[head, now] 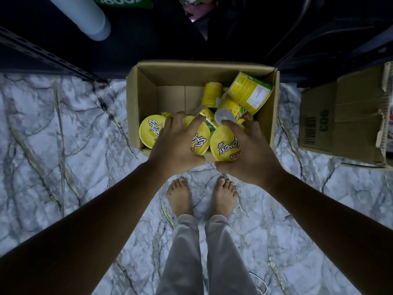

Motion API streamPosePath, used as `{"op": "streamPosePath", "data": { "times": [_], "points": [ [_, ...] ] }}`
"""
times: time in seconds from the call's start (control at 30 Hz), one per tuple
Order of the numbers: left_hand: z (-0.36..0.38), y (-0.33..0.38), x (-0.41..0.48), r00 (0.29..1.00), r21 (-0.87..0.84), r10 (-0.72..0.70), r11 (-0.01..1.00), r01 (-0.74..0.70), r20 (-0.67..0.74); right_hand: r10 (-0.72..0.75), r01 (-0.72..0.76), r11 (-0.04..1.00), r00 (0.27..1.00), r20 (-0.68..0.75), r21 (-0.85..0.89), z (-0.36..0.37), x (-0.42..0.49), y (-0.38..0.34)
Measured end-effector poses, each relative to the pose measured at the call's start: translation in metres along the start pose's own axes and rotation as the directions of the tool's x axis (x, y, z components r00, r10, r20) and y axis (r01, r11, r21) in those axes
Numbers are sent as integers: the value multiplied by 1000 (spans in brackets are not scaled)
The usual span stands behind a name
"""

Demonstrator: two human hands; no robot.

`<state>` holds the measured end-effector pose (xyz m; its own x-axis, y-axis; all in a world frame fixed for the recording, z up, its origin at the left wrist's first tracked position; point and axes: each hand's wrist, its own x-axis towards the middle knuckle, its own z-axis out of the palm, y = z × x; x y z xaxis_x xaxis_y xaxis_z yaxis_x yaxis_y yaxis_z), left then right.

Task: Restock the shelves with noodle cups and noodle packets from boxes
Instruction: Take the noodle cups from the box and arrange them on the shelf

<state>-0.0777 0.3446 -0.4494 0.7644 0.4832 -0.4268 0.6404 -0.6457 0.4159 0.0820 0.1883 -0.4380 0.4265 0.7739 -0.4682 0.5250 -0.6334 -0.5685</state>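
Yellow noodle cups (pixel 249 92) lie in an open cardboard box (pixel 146 92) standing on the floor, filling its near and right parts. Three cups along the near wall sit lid-up, and their yellow lids read "Express Cup". The left hand (pixel 176 143) grips the middle cup (pixel 200 141), with the fingers curled over the far edge of the lid and the thumb at the near edge. The right hand (pixel 251 150) holds the right-hand cup (pixel 223 145) likewise, fingers bent over the far rim and thumb under the near rim. The left-hand cup (pixel 150 130) is partly covered by the left hand's outer fingers; whether they touch it cannot be told. Behind these, other cups lie tipped on their sides, one showing a white base (pixel 225 118).

White, grey-veined marble floor (pixel 63 145) surrounds the box. Two bare feet (pixel 180 194) stand near its front wall. A second cardboard box (pixel 340 124), bearing a barcode, sits to the right. A dark perforated shelf frame (pixel 42 54) runs at far left, with a pale tube (pixel 83 15) beyond it.
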Motion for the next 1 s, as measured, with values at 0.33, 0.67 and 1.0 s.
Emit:
{"op": "streamPosePath", "data": {
  "times": [0.33,0.67,1.0],
  "points": [
    [15,-2,-22,999,64,2,998,1,-42,18,-20,1000,997,81,14,10,0,10],
    [10,2,-23,1000,75,-19,997,19,-10,13,-16,1000,992,122,21,1,1,7],
    [-95,56,-98,995,-163,-86,984,78,-44,-1,10,990,998,-61,142,-77,-96,-73]
  ]
}}
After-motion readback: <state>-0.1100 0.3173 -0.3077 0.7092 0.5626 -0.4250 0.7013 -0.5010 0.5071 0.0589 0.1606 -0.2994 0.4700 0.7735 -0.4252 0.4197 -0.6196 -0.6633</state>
